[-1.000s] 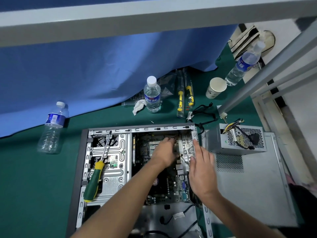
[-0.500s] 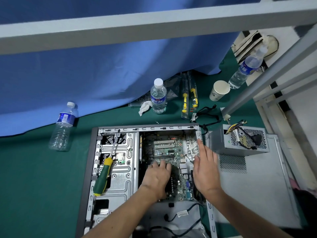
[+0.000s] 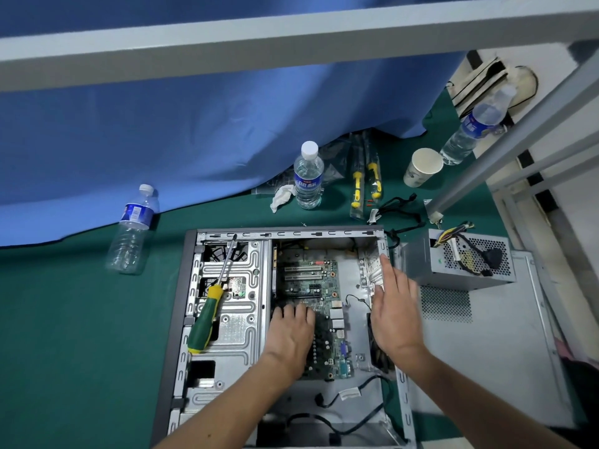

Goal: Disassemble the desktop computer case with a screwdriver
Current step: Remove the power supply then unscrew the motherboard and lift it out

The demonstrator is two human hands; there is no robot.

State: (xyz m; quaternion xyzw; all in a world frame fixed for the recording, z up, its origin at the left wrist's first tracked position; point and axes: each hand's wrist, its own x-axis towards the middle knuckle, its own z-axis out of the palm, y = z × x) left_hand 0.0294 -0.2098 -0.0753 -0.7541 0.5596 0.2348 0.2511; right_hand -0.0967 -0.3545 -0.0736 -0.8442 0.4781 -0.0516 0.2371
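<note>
Head view, looking down: the open computer case (image 3: 227,396) lies on its side on a green table (image 3: 64,335), with the circuit board (image 3: 311,280) inside its right half. The left hand (image 3: 290,335) lies palm down on the board, fingers spread and nearly straight, holding nothing. The right hand (image 3: 393,306) is flat, fingers straight and together, its fingertips touching the case's right wall near the back slots. A green and yellow screwdriver (image 3: 207,315) rests untouched on the metal drive cage in the case's left half, tip toward the far edge. Just right of the case a power supply (image 3: 460,264) sits on the removed side panel (image 3: 486,351). Beyond the case stand 3 water bottles (image 3: 308,176) and 1 paper cup (image 3: 423,166), in front of a blue curtain (image 3: 194,140).
</note>
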